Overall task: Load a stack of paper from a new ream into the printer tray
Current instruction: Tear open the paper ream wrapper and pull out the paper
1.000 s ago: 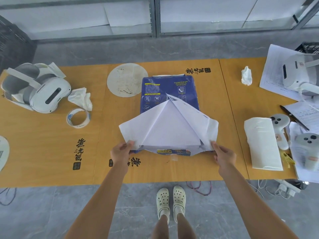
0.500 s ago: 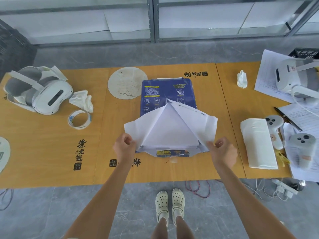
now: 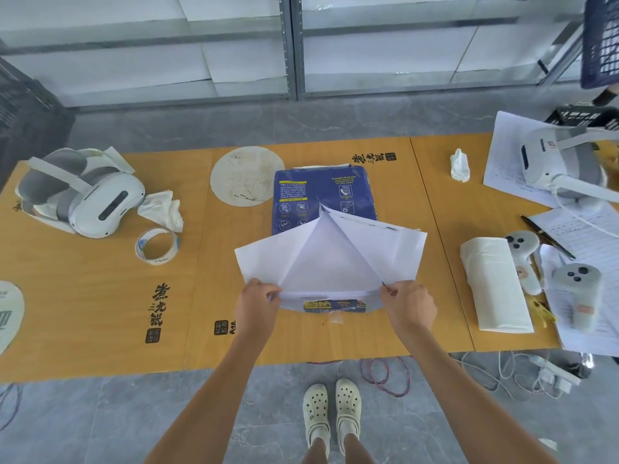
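A ream of paper in a blue wrapper (image 3: pixel 321 192) lies in the middle of the wooden table (image 3: pixel 100 296). Its near end is torn open, and the wrapper's white inner flaps (image 3: pixel 331 259) are spread out towards me in a wide fan. My left hand (image 3: pixel 256 304) pinches the left flap's near corner. My right hand (image 3: pixel 410 308) pinches the right flap's near corner. Between my hands a strip of blue label (image 3: pixel 335 305) shows at the ream's near end. No printer or tray is in view.
At the left lie a white headset (image 3: pixel 83 199), crumpled tissue (image 3: pixel 164 211) and a tape roll (image 3: pixel 155 246). A round paper disc (image 3: pixel 248 175) sits behind the ream. At the right are folded white paper (image 3: pixel 495 283), two controllers (image 3: pixel 574 296), a second headset (image 3: pixel 562 162) and printed sheets.
Both hands have closed from loosely touching the flap corners into tight pinches and have drawn inwards, towards the ream's open end. The head view has shifted slightly.
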